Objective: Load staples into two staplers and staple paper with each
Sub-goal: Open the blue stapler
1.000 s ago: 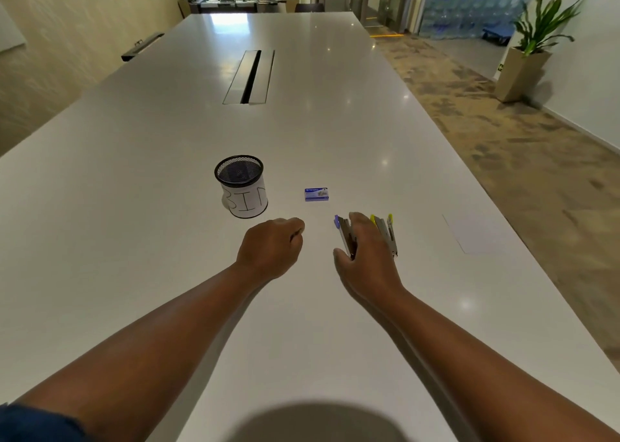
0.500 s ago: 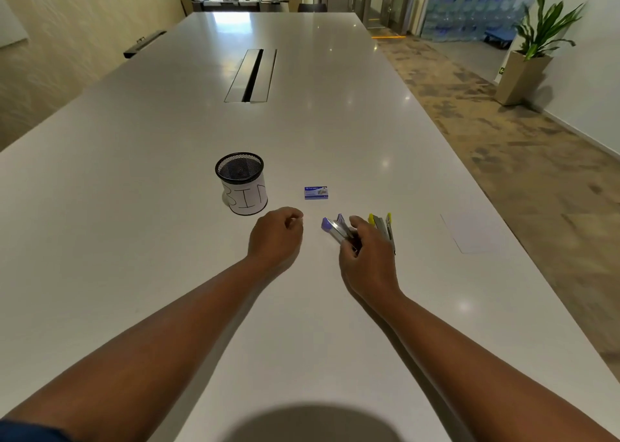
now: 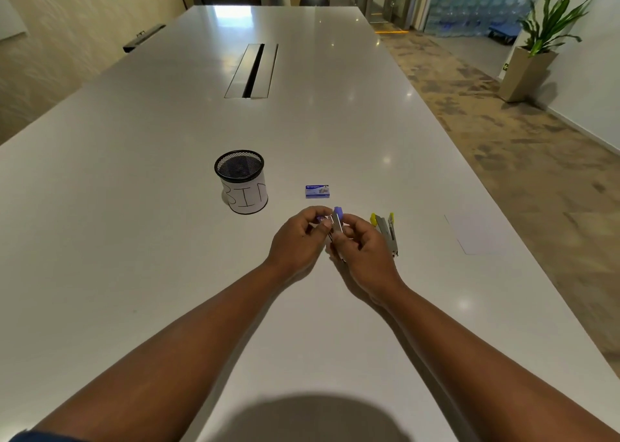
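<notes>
Both hands hold the purple stapler [image 3: 337, 220] just above the tabletop [image 3: 167, 240]: the left hand [image 3: 298, 237] pinches its purple tip, the right hand [image 3: 364, 250] grips its body. The yellow stapler [image 3: 386, 231] lies just right of them, the staple box [image 3: 317, 191] beyond.

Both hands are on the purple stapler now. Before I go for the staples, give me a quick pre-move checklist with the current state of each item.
1. Purple stapler held: ok, left hand and right hand both grip it above the table.
2. Purple stapler opened for loading: cannot tell, the fingers cover most of it.
3. Staple box within reach: ok, it lies just beyond the hands; appears closed.
4. Yellow stapler out of the way: ok, on the table right of the right hand, untouched.
5. Paper ready: ok, a sheet lies flat further right.
6. Bin clear of the hands: ok, upright to the left.
</notes>
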Action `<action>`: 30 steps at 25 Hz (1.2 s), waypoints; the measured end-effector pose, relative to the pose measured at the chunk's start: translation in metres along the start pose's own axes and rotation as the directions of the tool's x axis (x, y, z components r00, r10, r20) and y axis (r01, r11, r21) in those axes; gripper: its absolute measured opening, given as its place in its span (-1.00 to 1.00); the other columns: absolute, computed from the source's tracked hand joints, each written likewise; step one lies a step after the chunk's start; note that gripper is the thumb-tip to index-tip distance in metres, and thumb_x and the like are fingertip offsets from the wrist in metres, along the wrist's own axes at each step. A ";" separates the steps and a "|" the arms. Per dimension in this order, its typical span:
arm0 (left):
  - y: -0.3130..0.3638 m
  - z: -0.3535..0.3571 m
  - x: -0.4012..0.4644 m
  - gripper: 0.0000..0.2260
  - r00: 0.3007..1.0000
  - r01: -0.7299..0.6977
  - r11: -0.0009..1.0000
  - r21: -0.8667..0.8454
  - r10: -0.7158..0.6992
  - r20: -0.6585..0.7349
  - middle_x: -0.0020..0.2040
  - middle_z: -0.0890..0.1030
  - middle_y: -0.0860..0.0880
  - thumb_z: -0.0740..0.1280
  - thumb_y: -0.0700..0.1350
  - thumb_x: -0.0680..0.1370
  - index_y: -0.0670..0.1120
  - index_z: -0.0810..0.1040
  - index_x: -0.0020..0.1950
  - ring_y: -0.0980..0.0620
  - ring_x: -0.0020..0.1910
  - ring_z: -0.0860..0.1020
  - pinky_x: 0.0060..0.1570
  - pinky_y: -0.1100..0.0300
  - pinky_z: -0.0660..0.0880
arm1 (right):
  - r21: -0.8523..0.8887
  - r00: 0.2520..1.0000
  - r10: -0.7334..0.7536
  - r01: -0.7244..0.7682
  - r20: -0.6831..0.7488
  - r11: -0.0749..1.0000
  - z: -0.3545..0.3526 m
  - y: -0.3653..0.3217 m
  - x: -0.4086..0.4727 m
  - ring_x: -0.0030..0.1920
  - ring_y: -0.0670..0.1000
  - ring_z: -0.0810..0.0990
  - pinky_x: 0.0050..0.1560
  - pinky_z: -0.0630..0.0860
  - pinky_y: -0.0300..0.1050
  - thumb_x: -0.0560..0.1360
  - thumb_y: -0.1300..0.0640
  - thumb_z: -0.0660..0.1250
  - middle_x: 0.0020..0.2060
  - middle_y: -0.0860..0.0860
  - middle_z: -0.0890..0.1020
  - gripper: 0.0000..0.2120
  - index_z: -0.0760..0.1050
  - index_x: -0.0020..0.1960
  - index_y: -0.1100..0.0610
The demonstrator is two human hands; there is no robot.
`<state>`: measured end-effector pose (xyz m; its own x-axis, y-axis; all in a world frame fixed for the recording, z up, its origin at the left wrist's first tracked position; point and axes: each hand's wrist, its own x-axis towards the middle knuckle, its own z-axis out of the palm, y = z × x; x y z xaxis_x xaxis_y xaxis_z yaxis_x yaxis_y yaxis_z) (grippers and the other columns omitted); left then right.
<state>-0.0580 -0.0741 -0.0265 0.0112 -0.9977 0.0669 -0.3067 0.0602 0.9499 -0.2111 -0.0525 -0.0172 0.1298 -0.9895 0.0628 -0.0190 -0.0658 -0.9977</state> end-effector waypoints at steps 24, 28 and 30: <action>0.002 0.007 -0.010 -0.53 0.984 -0.107 0.917 0.385 0.154 -0.092 -0.41 0.47 0.03 -0.08 0.28 0.66 0.05 0.34 -0.27 0.07 -0.38 0.46 -0.34 0.13 0.34 | 0.001 0.999 0.044 -0.044 -0.004 0.999 -0.004 0.005 0.014 -0.55 0.10 0.48 -0.45 0.46 -0.06 0.69 -0.19 0.08 -0.42 0.19 0.63 -0.62 0.33 -0.02 0.13; 0.005 0.004 -0.009 -0.58 0.989 -0.107 0.972 0.208 0.127 -0.082 -0.33 0.47 0.02 0.02 0.20 0.70 -0.04 0.42 -0.16 0.04 -0.32 0.42 -0.23 -0.06 0.42 | 0.061 0.997 -0.055 0.058 -0.045 0.997 0.001 0.006 0.006 -0.50 0.08 0.58 -0.53 0.44 -0.15 0.60 -0.24 0.14 -0.35 0.08 0.65 -0.74 0.33 -0.07 -0.07; 0.004 0.002 -0.006 -0.64 0.991 -0.092 0.991 0.092 0.101 -0.094 -0.30 0.50 0.04 0.11 0.08 0.72 -0.12 0.50 -0.09 0.08 -0.29 0.43 -0.21 0.03 0.42 | 0.079 0.995 -0.083 0.088 -0.064 0.993 0.005 0.007 0.003 -0.39 0.15 0.62 -0.42 0.53 -0.08 0.59 -0.22 0.18 -0.29 0.11 0.64 -0.80 0.33 -0.09 -0.13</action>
<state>-0.0614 -0.0674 -0.0235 0.0693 -0.9792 0.1904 -0.3930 0.1486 0.9074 -0.2059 -0.0551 -0.0244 0.0676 -0.9869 0.1467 0.0707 -0.1420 -0.9873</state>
